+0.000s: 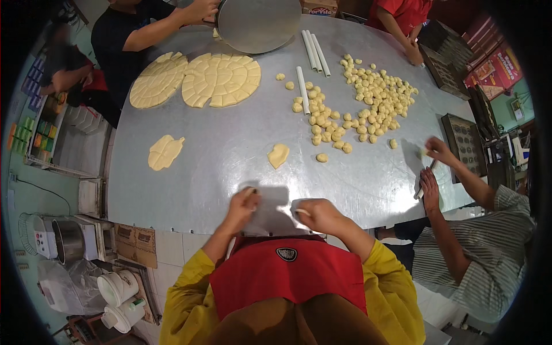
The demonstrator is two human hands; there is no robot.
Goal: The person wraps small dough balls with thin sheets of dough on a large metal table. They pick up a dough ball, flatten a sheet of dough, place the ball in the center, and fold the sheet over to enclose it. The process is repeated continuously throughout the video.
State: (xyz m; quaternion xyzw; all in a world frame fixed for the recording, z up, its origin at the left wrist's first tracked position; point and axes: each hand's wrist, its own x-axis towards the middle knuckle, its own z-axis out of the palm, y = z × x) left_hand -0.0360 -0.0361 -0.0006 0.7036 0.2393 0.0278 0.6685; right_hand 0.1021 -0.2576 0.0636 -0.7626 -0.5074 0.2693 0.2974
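My left hand [244,209] is curled near the front edge of the metal table [224,146], with a bit of pale dough showing at its fingers. My right hand [320,215] is curled too, a piece of pale dough showing between thumb and fingers. Beyond them lies a small flat piece of dough [278,155]. Further left is a larger flat dough piece [165,152]. Many small dough balls [379,101] are heaped at the right, one white tube [302,90] resting among them. Two flat dough rounds [221,79], scored into pieces, lie at the far left.
Several white tubes [315,51] lie at the far side. A person at the far left holds a round metal pan [258,23]. Another person's hands [429,181] work at the right with a rod, near a molded baking tray [463,144]. A red-shirted person stands at the far right.
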